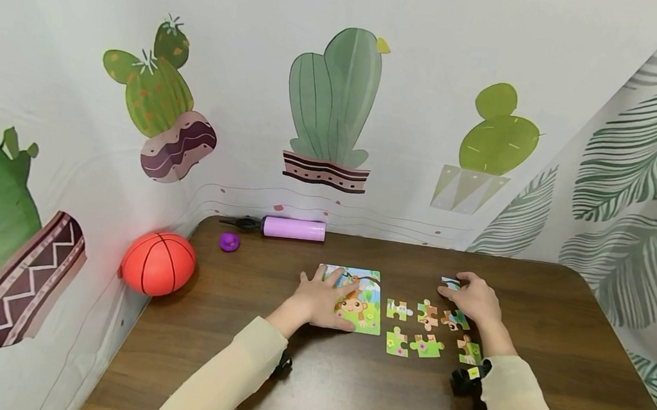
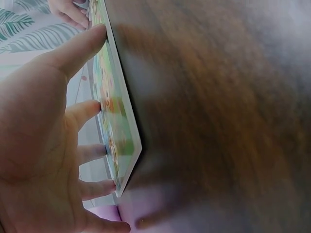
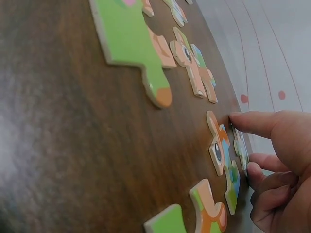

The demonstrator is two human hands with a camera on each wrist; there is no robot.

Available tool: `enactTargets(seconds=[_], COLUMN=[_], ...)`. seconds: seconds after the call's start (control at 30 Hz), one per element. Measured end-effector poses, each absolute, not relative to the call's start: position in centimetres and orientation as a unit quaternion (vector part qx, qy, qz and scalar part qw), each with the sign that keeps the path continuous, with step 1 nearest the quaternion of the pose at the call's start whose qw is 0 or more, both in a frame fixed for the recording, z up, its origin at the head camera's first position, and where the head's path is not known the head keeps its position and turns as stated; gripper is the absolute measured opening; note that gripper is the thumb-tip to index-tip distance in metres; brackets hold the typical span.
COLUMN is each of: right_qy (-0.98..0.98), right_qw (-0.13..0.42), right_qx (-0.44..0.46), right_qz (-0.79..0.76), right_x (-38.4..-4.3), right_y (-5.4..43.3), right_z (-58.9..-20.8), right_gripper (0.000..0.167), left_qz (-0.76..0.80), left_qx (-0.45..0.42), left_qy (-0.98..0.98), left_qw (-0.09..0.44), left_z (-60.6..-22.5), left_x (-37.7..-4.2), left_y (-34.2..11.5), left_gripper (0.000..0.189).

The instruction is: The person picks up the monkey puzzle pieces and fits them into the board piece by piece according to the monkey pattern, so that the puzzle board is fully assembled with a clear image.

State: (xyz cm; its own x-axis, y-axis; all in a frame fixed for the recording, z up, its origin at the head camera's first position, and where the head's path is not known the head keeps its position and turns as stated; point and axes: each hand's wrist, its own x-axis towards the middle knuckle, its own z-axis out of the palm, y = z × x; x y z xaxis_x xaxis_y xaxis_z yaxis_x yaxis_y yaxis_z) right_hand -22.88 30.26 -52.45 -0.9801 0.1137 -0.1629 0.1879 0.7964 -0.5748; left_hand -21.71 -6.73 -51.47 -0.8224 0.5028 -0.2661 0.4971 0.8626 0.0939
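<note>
My left hand lies with fingers spread over the left part of a square picture board showing a monkey on grass. In the left wrist view, its thumb and fingertips touch the board's face. To the right of it, my right hand pinches a small blue-and-white jigsaw piece lying on the table. The right wrist view shows the thumb and fingers at opposite edges of this piece. Several loose jigsaw pieces lie between and below the hands, including one with a monkey's eye.
A purple hand pump lies along the back edge of the wooden table. Left of it are a small purple rubber duck and a red toy basketball. A cactus-print cloth hangs behind the table.
</note>
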Motion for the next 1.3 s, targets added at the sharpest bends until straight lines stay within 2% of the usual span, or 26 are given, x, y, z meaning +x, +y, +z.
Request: enactTargets(seconds=[0.9, 1.3], right_qy=[0.941, 0.944], right_qw=[0.046, 0.068], right_qx=[0.096, 0.073], right_qz=[-0.321, -0.315], right_x=[-22.3, -22.61], right_y=[30.43, 30.93], right_z=[-52.47, -52.53], right_gripper=[0.076, 0.071], left_qz=[0.011, 0.018], left_qx=[0.257, 0.256], left_qy=[0.957, 0.957], left_qw=[0.134, 0.137], left_z=[-51.77, -51.62], left_x=[-21.79, -21.63], left_y=[-6.48, -6.46], left_gripper=[0.102, 0.098])
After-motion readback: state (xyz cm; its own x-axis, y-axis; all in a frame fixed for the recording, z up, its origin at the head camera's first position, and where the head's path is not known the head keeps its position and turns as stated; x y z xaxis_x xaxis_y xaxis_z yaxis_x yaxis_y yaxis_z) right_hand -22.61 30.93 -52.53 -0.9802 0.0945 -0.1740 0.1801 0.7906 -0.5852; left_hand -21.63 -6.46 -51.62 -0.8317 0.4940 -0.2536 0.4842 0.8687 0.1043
